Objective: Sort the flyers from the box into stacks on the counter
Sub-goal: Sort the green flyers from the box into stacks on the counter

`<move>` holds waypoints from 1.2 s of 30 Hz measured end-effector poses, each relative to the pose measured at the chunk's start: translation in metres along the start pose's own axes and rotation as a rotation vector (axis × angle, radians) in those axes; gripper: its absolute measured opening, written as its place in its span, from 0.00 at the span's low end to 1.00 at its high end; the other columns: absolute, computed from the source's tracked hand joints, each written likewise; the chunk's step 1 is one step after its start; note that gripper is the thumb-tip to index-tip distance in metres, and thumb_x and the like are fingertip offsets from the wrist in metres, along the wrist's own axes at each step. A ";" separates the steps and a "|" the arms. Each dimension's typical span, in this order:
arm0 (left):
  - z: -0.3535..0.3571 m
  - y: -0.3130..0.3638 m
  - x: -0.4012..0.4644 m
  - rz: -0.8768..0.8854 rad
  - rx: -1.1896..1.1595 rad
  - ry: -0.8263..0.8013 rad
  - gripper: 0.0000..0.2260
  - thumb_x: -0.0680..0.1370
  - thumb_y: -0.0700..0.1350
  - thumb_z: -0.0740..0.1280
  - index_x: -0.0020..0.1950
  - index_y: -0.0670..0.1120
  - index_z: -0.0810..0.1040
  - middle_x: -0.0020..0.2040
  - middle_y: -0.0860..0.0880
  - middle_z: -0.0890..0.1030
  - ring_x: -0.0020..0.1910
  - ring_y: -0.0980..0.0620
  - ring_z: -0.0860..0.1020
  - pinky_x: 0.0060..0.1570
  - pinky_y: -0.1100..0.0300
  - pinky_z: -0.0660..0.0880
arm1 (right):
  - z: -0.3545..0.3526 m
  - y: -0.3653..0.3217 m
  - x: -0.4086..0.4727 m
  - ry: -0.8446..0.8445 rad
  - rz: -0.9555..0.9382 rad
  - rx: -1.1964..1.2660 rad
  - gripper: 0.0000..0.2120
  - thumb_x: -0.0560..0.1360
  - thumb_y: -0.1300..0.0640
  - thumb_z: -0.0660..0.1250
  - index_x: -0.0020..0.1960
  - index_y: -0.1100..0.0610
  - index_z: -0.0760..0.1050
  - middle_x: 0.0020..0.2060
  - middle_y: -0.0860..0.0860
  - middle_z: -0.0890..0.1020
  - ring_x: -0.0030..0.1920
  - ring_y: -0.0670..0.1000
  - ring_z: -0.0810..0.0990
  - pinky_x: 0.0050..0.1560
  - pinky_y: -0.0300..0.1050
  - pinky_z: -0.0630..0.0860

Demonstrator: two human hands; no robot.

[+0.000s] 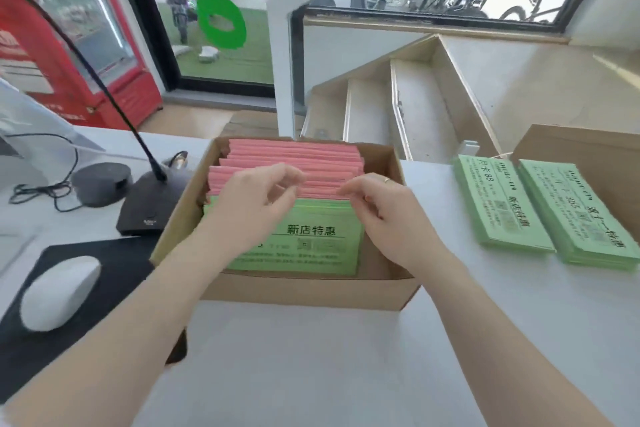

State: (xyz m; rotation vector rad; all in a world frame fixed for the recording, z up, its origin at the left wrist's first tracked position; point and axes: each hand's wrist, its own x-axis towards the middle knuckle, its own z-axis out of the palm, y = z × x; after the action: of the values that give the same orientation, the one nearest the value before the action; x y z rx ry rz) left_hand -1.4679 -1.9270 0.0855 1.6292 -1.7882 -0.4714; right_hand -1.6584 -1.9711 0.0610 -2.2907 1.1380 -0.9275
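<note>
Both hands hover curled over the box (304,288): left hand (252,204) and right hand (384,208) pinching at the pink flyers (294,158), can't tell if gripped. Risk: green flyers (311,246) below snag, mixing colours. Two green stacks (502,204) sit near counter's (311,374) right edge

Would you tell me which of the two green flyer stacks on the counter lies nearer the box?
The left green stack, headed 88; the other green stack lies farther right of the box.
</note>
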 end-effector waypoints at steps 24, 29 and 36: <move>-0.048 -0.121 0.012 0.532 0.261 -0.277 0.14 0.70 0.55 0.65 0.46 0.47 0.81 0.55 0.49 0.79 0.58 0.47 0.74 0.59 0.53 0.71 | 0.074 -0.049 0.014 -0.221 0.087 -0.641 0.09 0.72 0.56 0.69 0.52 0.53 0.79 0.46 0.48 0.81 0.50 0.56 0.77 0.51 0.48 0.66; -0.043 -0.109 0.003 0.380 0.226 -0.315 0.08 0.75 0.48 0.67 0.53 0.49 0.78 0.50 0.55 0.80 0.51 0.55 0.76 0.51 0.55 0.74 | 0.067 -0.049 0.010 -0.203 0.071 -0.665 0.06 0.74 0.55 0.67 0.50 0.55 0.78 0.46 0.47 0.82 0.48 0.54 0.79 0.55 0.49 0.64; -0.067 -0.049 -0.020 0.147 -0.401 0.037 0.10 0.69 0.44 0.73 0.37 0.58 0.75 0.38 0.61 0.80 0.40 0.68 0.76 0.42 0.73 0.72 | 0.010 -0.094 -0.009 0.085 -0.015 -0.552 0.09 0.72 0.52 0.62 0.48 0.54 0.76 0.43 0.46 0.81 0.37 0.55 0.78 0.32 0.42 0.66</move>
State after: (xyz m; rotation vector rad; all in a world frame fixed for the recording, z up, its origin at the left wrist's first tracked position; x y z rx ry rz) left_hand -1.3868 -1.9041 0.0963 1.2147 -1.6443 -0.6766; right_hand -1.6047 -1.9089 0.1089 -2.7063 1.5724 -0.7920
